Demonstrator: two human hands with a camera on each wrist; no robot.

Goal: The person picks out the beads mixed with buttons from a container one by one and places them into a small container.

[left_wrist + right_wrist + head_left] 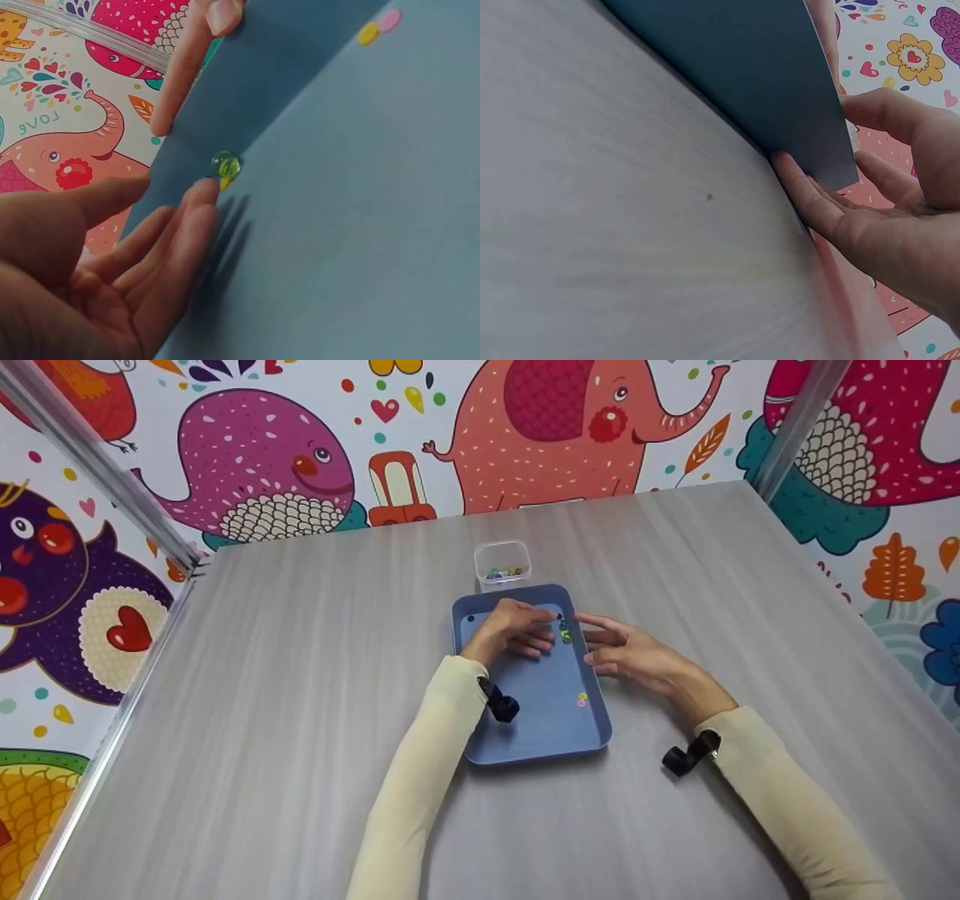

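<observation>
A blue rectangular tray [536, 735] lies on the table. My left hand [517, 626] reaches into its far part, palm turned toward the right wall. In the left wrist view, its extended fingertips are beside a clear marble with a green swirl [226, 163] and a small yellow piece [225, 182]. Whether they touch is unclear. Outside the tray, my right hand [637, 656] rests its fingers against the right wall; in the right wrist view, fingertips [791, 169] meet the wall's outer base. Small yellow [368, 33] and pink [389, 20] discs lie nearer along that wall.
A clear plastic box [502, 556] holding several coloured small pieces stands just beyond the tray. One dark round spot [471, 619] shows in the tray's far left corner. Printed panels [420, 442] border the table [300, 697].
</observation>
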